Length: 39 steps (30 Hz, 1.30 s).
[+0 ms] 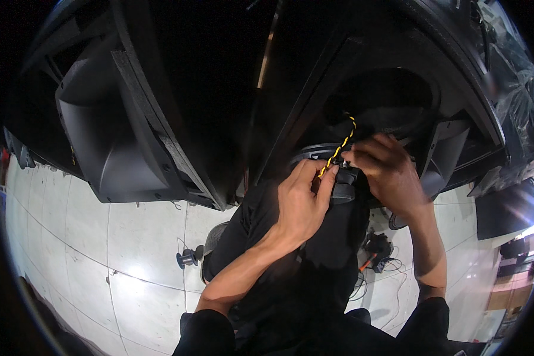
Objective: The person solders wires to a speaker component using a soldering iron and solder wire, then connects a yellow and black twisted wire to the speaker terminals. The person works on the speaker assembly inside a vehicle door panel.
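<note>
A twisted yellow-and-black wire [343, 144] comes out of the round opening [385, 98] of a black speaker cabinet [338, 65]. My left hand [302, 196] pinches its lower end between thumb and forefinger. Just below the opening, a round black speaker driver [343, 191] rests magnet side up near my lap, its rim partly behind my fingers. My right hand [388, 169] is closed at the driver's edge, fingertips beside a small shiny metal part [345, 163]. What those fingertips grip is hidden.
To the left stands another black cabinet with a large horn flare [115, 136]. A smaller horn [445, 154] sits right of the opening. On the tiled floor are a wire spool [187, 258] and a dark tool with cables [378, 252]. Clear plastic sheeting [516, 89] hangs at far right.
</note>
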Motion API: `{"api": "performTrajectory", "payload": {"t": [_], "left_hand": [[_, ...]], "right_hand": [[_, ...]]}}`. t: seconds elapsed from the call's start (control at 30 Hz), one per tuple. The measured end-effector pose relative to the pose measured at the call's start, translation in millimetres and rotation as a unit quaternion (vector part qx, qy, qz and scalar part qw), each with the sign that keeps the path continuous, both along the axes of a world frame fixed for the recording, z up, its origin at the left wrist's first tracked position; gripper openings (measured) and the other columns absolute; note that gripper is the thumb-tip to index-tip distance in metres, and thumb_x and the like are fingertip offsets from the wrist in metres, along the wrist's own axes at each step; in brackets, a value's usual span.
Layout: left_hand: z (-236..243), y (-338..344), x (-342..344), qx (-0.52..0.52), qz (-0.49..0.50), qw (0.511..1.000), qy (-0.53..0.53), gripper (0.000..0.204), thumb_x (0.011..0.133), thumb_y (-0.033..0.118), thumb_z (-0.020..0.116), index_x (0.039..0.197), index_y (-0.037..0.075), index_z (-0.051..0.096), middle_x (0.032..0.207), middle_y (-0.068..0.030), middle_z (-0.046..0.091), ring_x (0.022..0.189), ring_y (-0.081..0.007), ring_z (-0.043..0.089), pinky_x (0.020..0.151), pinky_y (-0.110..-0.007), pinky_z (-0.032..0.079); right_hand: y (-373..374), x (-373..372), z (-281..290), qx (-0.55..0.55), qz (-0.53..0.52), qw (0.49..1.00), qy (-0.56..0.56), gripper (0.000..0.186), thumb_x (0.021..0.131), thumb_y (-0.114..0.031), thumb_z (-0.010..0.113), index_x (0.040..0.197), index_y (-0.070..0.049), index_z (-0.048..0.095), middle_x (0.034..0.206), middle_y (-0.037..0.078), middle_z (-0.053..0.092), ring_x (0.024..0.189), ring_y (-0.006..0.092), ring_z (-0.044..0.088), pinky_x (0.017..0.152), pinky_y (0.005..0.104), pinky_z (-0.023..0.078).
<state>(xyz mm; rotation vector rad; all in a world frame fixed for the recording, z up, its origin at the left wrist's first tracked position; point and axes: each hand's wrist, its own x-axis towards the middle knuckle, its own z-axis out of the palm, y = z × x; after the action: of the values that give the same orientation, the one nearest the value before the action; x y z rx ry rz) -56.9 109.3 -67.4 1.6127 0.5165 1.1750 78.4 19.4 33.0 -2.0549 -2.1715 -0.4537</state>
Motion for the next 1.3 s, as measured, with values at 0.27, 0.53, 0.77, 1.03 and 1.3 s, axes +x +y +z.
{"api": "performTrajectory", "payload": {"t": [0.27,0.53,0.77,1.03,1.3], "left_hand": [[0,1,-2,0.006,-0.004,1.000,0.007,0.011,0.091,0.006,0.071,0.093,-0.005,0.068,0.075,-0.0123,0.063,0.059,-0.0134,0.057,0.054,-0.028,0.042],[-2,2,-2,0.005,-0.017,1.000,0.007,0.012,0.090,0.005,0.072,0.094,-0.006,0.068,0.079,-0.0146,0.066,0.064,-0.0151,0.063,0.057,-0.028,0.046],[-3,2,-2,-0.005,-0.018,1.000,0.007,0.012,0.090,0.005,0.071,0.094,-0.006,0.068,0.079,-0.0146,0.066,0.063,-0.0143,0.062,0.056,-0.027,0.045],[-2,1,-1,0.000,-0.006,1.000,0.000,0.012,0.090,0.005,0.072,0.093,-0.005,0.068,0.076,-0.0127,0.065,0.058,-0.0133,0.058,0.051,-0.028,0.042],[-3,-1,3,0.016,0.011,1.000,-0.001,0.011,0.089,0.005,0.073,0.093,-0.005,0.068,0.076,-0.0131,0.066,0.060,-0.0144,0.060,0.053,-0.028,0.043]], "right_hand": [[8,14,8,-0.066,0.103,0.981,-0.151,0.028,0.071,-0.006,0.077,0.099,-0.008,0.071,0.109,0.003,0.068,0.115,0.0207,0.061,0.101,0.0343,0.051],[21,14,24,-0.102,0.193,0.946,-0.238,0.030,0.064,-0.011,0.083,0.092,-0.009,0.072,0.099,0.001,0.067,0.105,0.0168,0.061,0.097,0.0303,0.051],[20,6,20,-0.064,0.135,0.953,-0.264,0.026,0.070,-0.016,0.079,0.092,-0.004,0.072,0.104,0.004,0.068,0.107,0.0197,0.063,0.089,0.0349,0.052],[17,-13,1,-0.038,-0.042,0.998,-0.036,0.013,0.079,-0.003,0.069,0.091,0.001,0.070,0.092,0.015,0.068,0.086,0.0308,0.067,0.079,0.0448,0.049],[11,-20,-25,0.062,-0.125,0.985,0.104,0.007,0.091,-0.003,0.065,0.089,0.003,0.068,0.077,0.016,0.066,0.071,0.0288,0.066,0.064,0.0333,0.050]]}}
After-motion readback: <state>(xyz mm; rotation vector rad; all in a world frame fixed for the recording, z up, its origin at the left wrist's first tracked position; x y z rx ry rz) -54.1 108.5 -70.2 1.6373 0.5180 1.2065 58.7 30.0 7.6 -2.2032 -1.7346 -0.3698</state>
